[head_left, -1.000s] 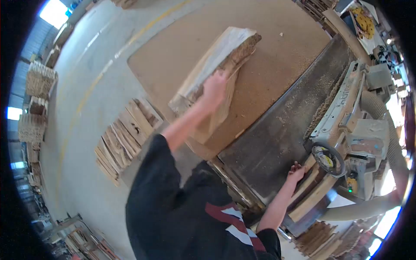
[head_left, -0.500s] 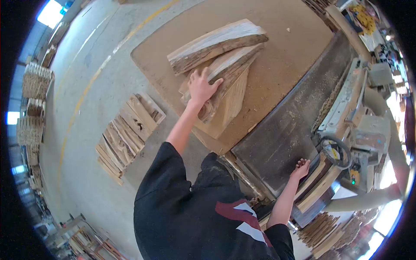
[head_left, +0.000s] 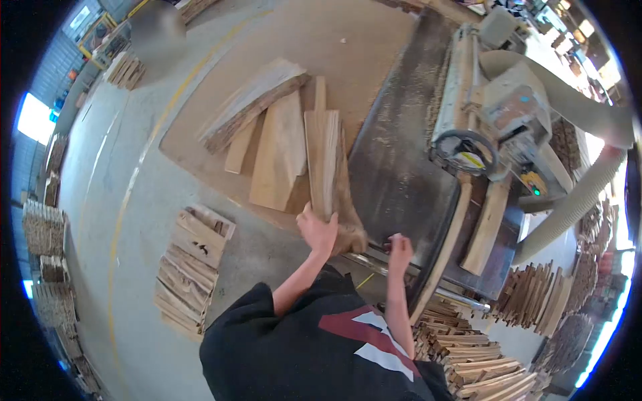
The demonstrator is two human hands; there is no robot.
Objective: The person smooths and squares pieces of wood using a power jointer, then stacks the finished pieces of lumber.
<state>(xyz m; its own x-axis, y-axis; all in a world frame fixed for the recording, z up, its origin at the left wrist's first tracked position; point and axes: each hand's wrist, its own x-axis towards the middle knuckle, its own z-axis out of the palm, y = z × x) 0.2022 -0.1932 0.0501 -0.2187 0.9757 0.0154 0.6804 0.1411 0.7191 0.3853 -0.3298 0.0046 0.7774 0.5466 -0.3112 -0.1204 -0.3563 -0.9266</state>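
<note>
My left hand [head_left: 318, 230] grips the near end of a rough-edged wooden board [head_left: 324, 157], thumb on its right side and fingers on its left. The board lies lengthwise away from me near the table's right edge, over a bark-edged slab [head_left: 352, 230]. To its left are a wide flat board [head_left: 275, 157] and a thick bark-edged slab [head_left: 257, 100]. My right hand [head_left: 400, 251] hovers by the near edge of the dark machine bed [head_left: 394, 160], its fingers loosely curled and nothing visible in them.
The boards lie on a brown worktable [head_left: 200, 134]. On the right stands a woodworking machine with a handwheel [head_left: 464, 152] and a ribbed hose [head_left: 568, 210]. Two long wood pieces, one a pale plank [head_left: 487, 230], lie beside it. Stacked strips [head_left: 481, 357] and a board stack [head_left: 188, 271] flank me.
My view has swung to the right. My left hand has moved from the upper slabs to a board's near end, and the boards are spread differently. My right hand has come closer to the left.
</note>
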